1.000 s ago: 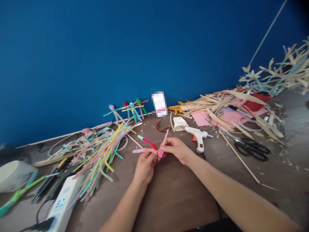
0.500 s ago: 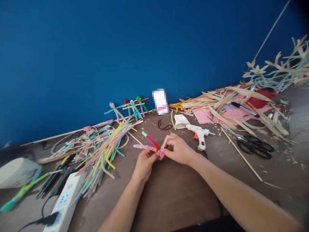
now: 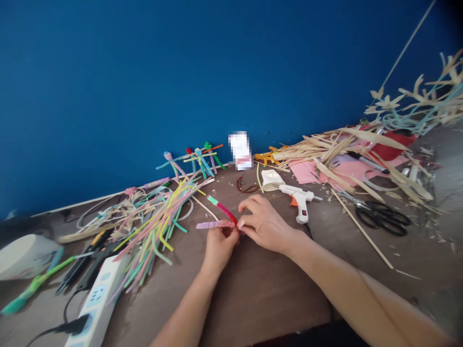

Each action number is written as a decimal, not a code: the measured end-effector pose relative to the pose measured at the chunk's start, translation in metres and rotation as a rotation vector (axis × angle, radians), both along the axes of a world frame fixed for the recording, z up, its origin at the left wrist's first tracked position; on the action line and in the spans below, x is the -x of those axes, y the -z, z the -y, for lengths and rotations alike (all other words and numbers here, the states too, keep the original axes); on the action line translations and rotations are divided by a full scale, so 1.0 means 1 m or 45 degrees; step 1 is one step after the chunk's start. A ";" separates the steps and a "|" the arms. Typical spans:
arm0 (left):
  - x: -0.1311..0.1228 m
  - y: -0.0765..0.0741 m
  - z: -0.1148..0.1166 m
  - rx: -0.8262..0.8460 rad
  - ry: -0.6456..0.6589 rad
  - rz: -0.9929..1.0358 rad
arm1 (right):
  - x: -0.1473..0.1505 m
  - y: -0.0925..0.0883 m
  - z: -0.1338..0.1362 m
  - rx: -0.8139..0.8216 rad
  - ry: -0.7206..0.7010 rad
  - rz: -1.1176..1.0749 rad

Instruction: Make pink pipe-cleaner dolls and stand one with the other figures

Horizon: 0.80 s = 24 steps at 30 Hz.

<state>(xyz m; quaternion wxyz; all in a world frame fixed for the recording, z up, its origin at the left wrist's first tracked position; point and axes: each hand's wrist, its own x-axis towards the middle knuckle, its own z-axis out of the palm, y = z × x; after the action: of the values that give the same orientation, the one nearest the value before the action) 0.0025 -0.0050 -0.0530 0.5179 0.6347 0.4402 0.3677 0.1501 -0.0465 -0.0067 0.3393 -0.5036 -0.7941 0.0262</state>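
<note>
The right hand (image 3: 265, 224) is opened wider than before, and the join is just touched by its fingers (image 3: 243, 222). A pink pipe cleaner (image 3: 215, 224) and a red and green pipe cleaner (image 3: 221, 209) are held at that join by the left hand (image 3: 220, 249), above the table (image 3: 260, 289), with a glue gun (image 3: 298, 200) near.

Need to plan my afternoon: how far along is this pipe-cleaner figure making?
Several pipe-cleaner figures already look finished. In hand, the left hand and right hand are working on a pink, red and green pipe-cleaner piece, which looks unfinished. Left over, a big heap of loose pipe cleaners lies unused, so quite a lot may remain.
</note>
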 end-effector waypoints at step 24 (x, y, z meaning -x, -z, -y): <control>0.006 -0.016 0.006 -0.089 0.322 0.027 | -0.006 0.011 -0.010 1.032 -0.113 -1.018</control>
<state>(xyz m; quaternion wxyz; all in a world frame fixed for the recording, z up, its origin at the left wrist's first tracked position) -0.0038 -0.0109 -0.0367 0.5423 0.6988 0.3380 0.3213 0.1563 -0.0366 -0.0176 0.3916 -0.5108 -0.5509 0.5313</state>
